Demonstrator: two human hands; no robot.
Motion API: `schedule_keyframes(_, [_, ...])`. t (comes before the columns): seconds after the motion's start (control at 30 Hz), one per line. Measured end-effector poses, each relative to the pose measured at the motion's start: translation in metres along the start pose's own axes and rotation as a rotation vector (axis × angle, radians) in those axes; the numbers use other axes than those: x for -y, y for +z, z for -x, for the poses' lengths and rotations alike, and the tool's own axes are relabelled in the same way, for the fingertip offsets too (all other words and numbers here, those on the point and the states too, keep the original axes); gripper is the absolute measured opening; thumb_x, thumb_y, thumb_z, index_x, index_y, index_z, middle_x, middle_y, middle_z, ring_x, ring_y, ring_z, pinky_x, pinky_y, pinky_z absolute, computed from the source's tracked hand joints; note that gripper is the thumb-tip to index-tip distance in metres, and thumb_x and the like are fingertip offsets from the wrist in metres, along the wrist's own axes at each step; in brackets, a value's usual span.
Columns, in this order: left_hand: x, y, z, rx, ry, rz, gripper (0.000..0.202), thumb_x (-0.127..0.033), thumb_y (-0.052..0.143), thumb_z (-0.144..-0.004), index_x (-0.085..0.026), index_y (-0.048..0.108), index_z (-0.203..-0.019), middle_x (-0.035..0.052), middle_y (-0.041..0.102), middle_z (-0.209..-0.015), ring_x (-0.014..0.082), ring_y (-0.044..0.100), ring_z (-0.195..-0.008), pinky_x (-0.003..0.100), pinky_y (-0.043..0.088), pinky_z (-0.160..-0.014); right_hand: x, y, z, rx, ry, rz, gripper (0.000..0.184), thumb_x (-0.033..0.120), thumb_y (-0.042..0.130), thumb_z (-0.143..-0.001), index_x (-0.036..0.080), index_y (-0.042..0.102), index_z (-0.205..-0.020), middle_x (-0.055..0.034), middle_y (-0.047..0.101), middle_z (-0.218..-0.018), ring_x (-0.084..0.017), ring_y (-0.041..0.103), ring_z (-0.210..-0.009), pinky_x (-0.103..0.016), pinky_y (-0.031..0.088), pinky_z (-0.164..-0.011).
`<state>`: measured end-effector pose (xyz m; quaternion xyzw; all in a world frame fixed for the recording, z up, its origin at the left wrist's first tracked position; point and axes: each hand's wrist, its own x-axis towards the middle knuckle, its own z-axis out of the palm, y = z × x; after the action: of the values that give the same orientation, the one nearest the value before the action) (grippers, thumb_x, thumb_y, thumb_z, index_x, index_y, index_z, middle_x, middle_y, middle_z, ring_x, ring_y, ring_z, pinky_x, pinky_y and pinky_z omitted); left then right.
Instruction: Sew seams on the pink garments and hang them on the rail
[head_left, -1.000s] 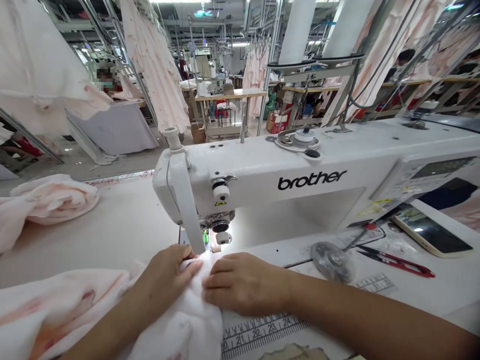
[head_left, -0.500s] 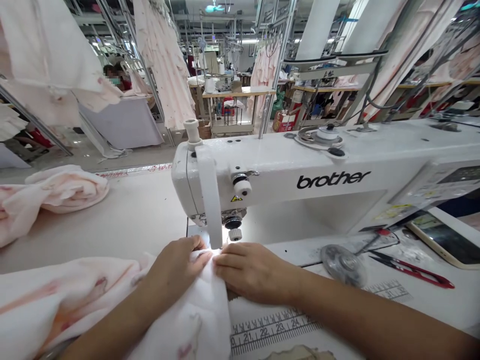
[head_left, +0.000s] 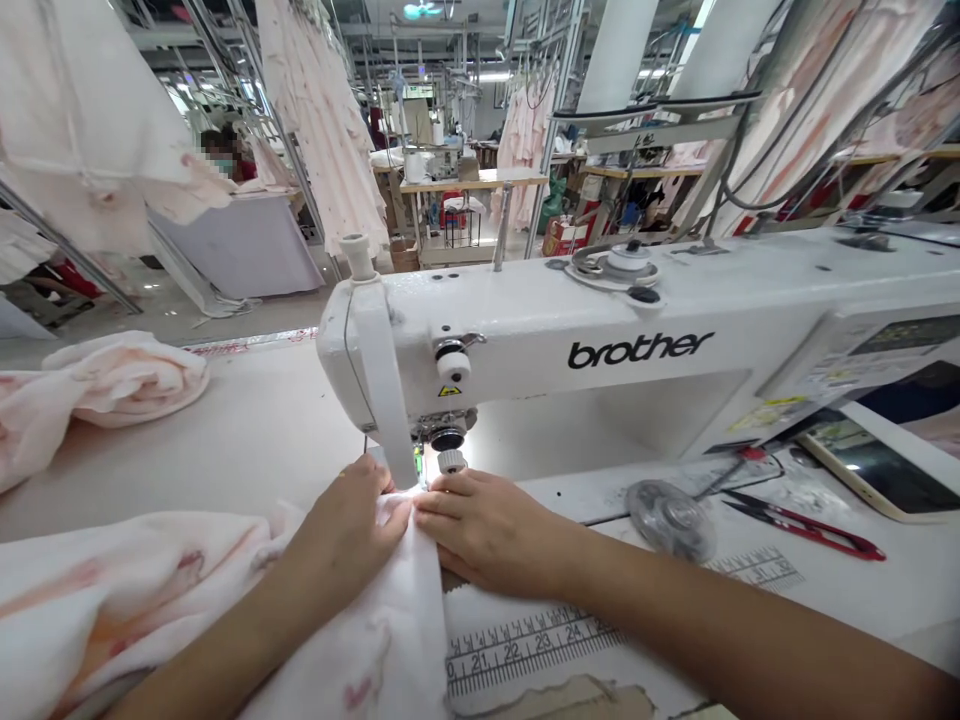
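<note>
A white fabric piece with pink and orange print (head_left: 367, 640) runs from the lower edge of the view up to the needle area of a white Brother sewing machine (head_left: 525, 330). My left hand (head_left: 356, 520) is closed on the fabric's left side, thumb on top, close to the needle. From the other side my right hand (head_left: 487, 535) presses the fabric edge with its fingers together, just in front of the presser area. The needle and presser foot are mostly hidden behind the machine head's white strip and my fingers. A small lamp glow lights the spot.
More printed fabric (head_left: 127, 590) lies bunched at left, with another bundle (head_left: 135, 380) behind it. Red-handled thread snips (head_left: 810, 525), a phone (head_left: 877, 460) and a clear round disc (head_left: 671, 520) lie at right. A printed ruler scale (head_left: 532, 645) marks the tabletop. A person sits far back.
The camera view has shifted slightly, so the machine, snips and phone appear further left. Both hands stay on the fabric by the needle, with little visible change in grip.
</note>
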<state>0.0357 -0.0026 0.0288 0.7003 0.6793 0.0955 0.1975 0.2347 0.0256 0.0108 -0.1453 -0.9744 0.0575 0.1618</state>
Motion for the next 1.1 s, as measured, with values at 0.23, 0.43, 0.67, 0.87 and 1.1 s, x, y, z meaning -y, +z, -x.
schedule_keyframes(0.23, [-0.004,-0.007,-0.006,0.089,-0.054,-0.17,0.025,-0.039,0.043,-0.084,-0.021,0.048,-0.066,0.0017,0.053,-0.064,0.0195,0.051,-0.063,0.03,0.029,-0.058,-0.001,0.003,0.002,0.006,-0.018,0.021,0.019,0.027,0.053,-0.099,0.01,0.061,-0.1,-0.0069,0.065,-0.1,-0.021,0.051,-0.096,-0.034,0.043,-0.09])
schedule_keyframes(0.43, [-0.007,-0.014,-0.008,0.163,-0.082,-0.137,0.032,-0.046,0.043,-0.085,-0.021,0.044,-0.065,-0.0005,0.054,-0.062,0.0166,0.05,-0.06,0.027,0.027,-0.054,-0.002,0.003,0.003,0.006,-0.015,0.03,0.02,0.029,0.053,-0.099,0.011,0.061,-0.098,-0.0068,0.065,-0.099,-0.022,0.051,-0.095,-0.035,0.042,-0.09])
schedule_keyframes(0.67, [-0.003,-0.003,-0.002,-0.016,-0.033,-0.074,0.023,-0.037,0.043,-0.083,-0.021,0.049,-0.066,0.0024,0.059,-0.074,0.0206,0.055,-0.077,0.03,0.038,-0.067,-0.001,0.001,0.005,-0.008,-0.032,0.035,0.022,0.03,0.051,-0.101,0.011,0.06,-0.104,-0.0094,0.064,-0.106,-0.022,0.05,-0.1,-0.035,0.042,-0.089])
schedule_keyframes(0.87, [0.001,0.003,-0.003,-0.075,0.021,-0.021,0.023,-0.035,0.043,-0.081,-0.021,0.043,-0.063,0.0042,0.057,-0.083,0.0234,0.053,-0.088,0.034,0.04,-0.075,0.0,-0.004,0.006,-0.027,-0.035,0.096,0.022,0.027,0.05,-0.1,0.009,0.061,-0.106,-0.0105,0.064,-0.11,-0.022,0.05,-0.095,-0.036,0.042,-0.087])
schedule_keyframes(1.1, [0.009,0.005,-0.004,-0.122,0.118,0.064,0.019,-0.03,0.045,-0.082,-0.021,0.045,-0.065,0.0029,0.055,-0.084,0.0216,0.052,-0.085,0.036,0.04,-0.077,-0.001,-0.002,0.005,-0.043,-0.041,0.089,0.022,0.028,0.051,-0.1,0.009,0.061,-0.107,-0.011,0.065,-0.108,-0.023,0.051,-0.102,-0.036,0.041,-0.089])
